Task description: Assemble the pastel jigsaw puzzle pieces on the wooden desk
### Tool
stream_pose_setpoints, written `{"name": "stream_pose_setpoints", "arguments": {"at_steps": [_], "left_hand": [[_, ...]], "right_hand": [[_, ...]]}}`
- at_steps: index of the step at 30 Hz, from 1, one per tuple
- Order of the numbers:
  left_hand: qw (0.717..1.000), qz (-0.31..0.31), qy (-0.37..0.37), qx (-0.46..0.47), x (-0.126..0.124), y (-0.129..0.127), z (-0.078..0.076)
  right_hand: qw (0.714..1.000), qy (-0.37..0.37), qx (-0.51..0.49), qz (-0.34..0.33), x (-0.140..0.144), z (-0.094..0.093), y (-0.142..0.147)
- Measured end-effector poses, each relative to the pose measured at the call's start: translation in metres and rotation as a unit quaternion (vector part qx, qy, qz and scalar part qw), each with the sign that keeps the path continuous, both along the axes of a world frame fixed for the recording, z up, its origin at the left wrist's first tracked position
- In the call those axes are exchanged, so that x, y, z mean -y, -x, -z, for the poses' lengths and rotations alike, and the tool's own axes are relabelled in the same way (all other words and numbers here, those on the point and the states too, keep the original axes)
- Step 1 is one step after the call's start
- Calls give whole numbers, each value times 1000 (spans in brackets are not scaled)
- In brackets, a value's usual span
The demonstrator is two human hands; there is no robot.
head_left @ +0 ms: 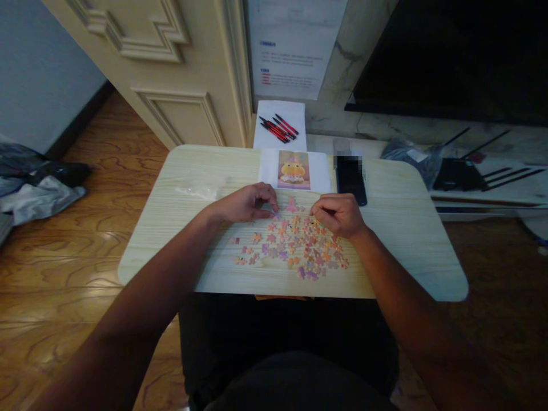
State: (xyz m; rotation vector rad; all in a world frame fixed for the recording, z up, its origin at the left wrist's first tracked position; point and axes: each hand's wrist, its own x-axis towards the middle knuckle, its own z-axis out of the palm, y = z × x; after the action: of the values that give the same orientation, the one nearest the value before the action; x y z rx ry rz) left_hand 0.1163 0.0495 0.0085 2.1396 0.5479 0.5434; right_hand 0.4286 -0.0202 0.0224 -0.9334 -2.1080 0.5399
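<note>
You sit in a home living room: wood floor (64, 274), panelled door (171, 68), dark television (454, 51), low lap table (406, 228).

hands (246, 204): 2 | puzzle pieces (295, 242): dozens, uncountable | reference picture (293, 169): 1 | phone (350, 178): 1 | table (171, 228): 1

Just one head cam, looking forward and down, close over the table (180, 188), door (171, 74) at 11 o'clock.

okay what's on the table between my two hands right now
In the head view, a few loose puzzle pieces lie on the table between the left hand and right hand.
</note>
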Motion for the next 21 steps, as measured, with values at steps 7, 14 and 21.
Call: {"name": "stream_pose_setpoints", "arguments": {"at_steps": [7,14,21], "left_hand": [[999,-28,27,5,2,-2,-1],[990,-64,119,40,11,-6,-5],[984,-68,156,53,11,-6,-4]], "right_hand": [[1000,5,9,-13,-1,2,-1],[1000,-5,10,-23,1,4,3],[1000,14,12,-20,3,8,8]]}}
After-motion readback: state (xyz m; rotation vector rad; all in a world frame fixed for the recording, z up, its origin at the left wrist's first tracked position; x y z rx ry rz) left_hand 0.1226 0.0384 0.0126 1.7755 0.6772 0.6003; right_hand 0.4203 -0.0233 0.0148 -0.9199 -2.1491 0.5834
